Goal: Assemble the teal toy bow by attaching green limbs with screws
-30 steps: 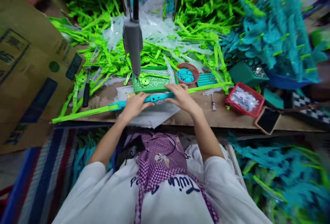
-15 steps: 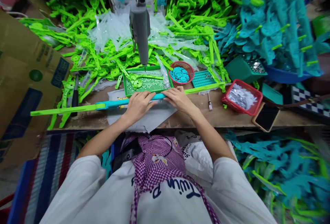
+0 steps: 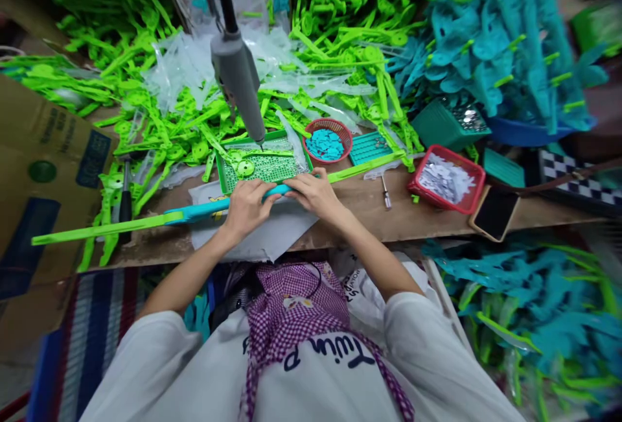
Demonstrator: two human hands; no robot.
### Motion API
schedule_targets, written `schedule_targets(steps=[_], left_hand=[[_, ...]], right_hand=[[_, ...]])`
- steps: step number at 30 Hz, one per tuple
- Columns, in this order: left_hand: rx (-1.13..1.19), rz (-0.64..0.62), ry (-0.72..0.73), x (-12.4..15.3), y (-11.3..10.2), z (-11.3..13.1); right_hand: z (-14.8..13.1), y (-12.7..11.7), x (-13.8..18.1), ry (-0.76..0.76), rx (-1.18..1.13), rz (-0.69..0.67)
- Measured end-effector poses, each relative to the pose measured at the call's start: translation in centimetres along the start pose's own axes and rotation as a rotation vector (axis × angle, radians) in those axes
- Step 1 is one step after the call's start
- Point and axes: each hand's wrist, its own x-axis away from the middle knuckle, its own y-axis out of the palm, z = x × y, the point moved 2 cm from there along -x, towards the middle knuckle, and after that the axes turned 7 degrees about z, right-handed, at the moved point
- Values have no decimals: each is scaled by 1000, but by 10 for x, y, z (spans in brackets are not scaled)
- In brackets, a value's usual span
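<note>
A long plastic piece [image 3: 201, 209], teal in the middle with bright green ends, lies crosswise over a white cloth [image 3: 272, 234] near the table's front edge. My left hand [image 3: 249, 207] is closed over its teal part, thumb towards me. Close beside it, my right hand [image 3: 315, 194] grips the same part, and the fingers hide that stretch. Just beyond my hands sits a green perforated tray [image 3: 222, 179] with a green part in it. Above the tray hangs a grey electric screwdriver [image 3: 237, 75], its bit pointing down.
Green parts [image 3: 199, 124] and clear pieces heap up behind. Rightward are a red basket [image 3: 346, 143], a teal tray [image 3: 369, 148], a small screwdriver [image 3: 385, 194], a red container [image 3: 469, 198] and a phone [image 3: 494, 211]. A dark-handled tool [image 3: 125, 205] and a cardboard box [image 3: 43, 130] are left.
The view has turned slightly, so the table's things sit further left. The hanging electric screwdriver appears more tilted. Both hands stay closed on the long plastic piece.
</note>
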Motion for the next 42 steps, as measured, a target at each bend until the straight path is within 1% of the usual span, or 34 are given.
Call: schedule_targets(steps=[2, 4, 7, 8, 10, 12, 13, 14, 16, 17, 18, 21, 23, 25, 27, 29, 31, 32, 33, 35, 38, 40, 42], left_hand=[[-6, 4, 5, 0, -1, 0], [-2, 2, 11, -1, -2, -2], [3, -29, 22, -3, -1, -5], [-5, -36, 26, -3, -1, -5], [-30, -30, 34, -1, -2, -5], [-48, -12, 49, 3, -3, -1], [-48, -5, 60, 6, -3, 1], [-43, -2, 73, 8, -3, 2], [-30, -2, 91, 11, -2, 5], [-26, -4, 90, 11, -1, 6], [-25, -9, 84, 11, -1, 7], [-24, -43, 66, 10, -4, 10], [-9, -68, 63, 9, -15, 15], [55, -104, 33, 5, -31, 20], [190, -206, -28, -1, -45, 19], [352, -402, -106, -10, -49, 9], [449, -618, -199, -20, -42, -7], [475, -686, -261, -24, -36, -17], [502, -754, -312, -28, -29, -26], [571, -864, -369, -33, -15, -39], [667, -978, -399, -36, 0, -41], [661, -1017, -464, -36, 6, -36], [627, -1021, -538, -37, 10, -30]], right_hand=[[-9, -3, 5, 64, -54, 22], [-27, -8, 5, 157, -106, 86], [-61, -19, -12, 289, -207, 281], [-70, -23, -20, 312, -254, 363], [-81, -31, -31, 302, -351, 498], [-79, -35, -28, 306, -421, 584], [-73, -35, -19, 345, -439, 621], [-66, -34, -7, 411, -442, 657], [-50, -28, 23, 596, -396, 735], [-45, -24, 36, 626, -358, 733], [-41, -20, 46, 616, -315, 700], [-40, -9, 55, 443, -147, 533], [-41, -8, 58, 346, -26, 465], [-41, -13, 69, 290, 71, 452], [-39, -23, 90, 212, 151, 459], [-38, -36, 114, 71, 227, 430], [-35, -50, 133, -102, 274, 388], [-32, -56, 139, -163, 289, 367], [-29, -62, 142, -196, 297, 341], [-21, -70, 142, -203, 290, 276], [-18, -75, 133, -188, 282, 189], [-22, -75, 126, -201, 333, 192], [-27, -73, 119, -206, 394, 202]])
